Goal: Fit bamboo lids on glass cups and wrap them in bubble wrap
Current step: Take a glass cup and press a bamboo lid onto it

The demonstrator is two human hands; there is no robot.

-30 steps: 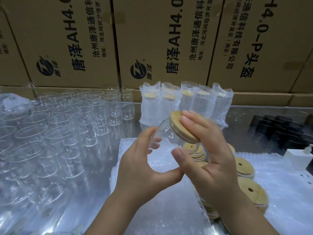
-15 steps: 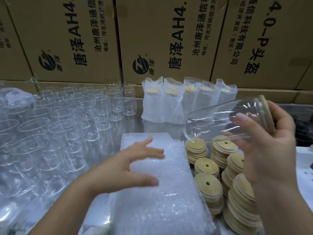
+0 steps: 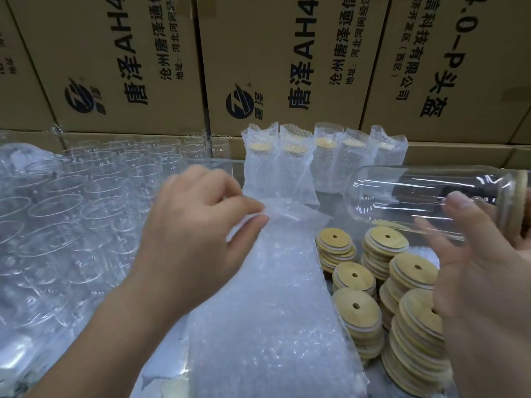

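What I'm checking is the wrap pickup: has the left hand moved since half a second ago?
Yes: the left hand moved forward toward the wrapped cups, to pinch the bubble wrap.

Cardboard boxes [image 3: 115,38] read "唐泽AH4" (perhaps "AH4.0-P头盔").

glass cups [image 3: 66,208] left | bubble wrap [image 3: 267,311] centre | bamboo lids [image 3: 402,297] right | wrapped cups [image 3: 324,159] behind

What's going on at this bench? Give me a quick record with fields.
Left hand: pinches the far edge of the top bubble wrap
Right hand: holds a glass cup on its side, bamboo lid fitted
Spare lids: stacked right of the wrap
Done: wrapped cups upright at the back
Waiting: bare glasses on the left
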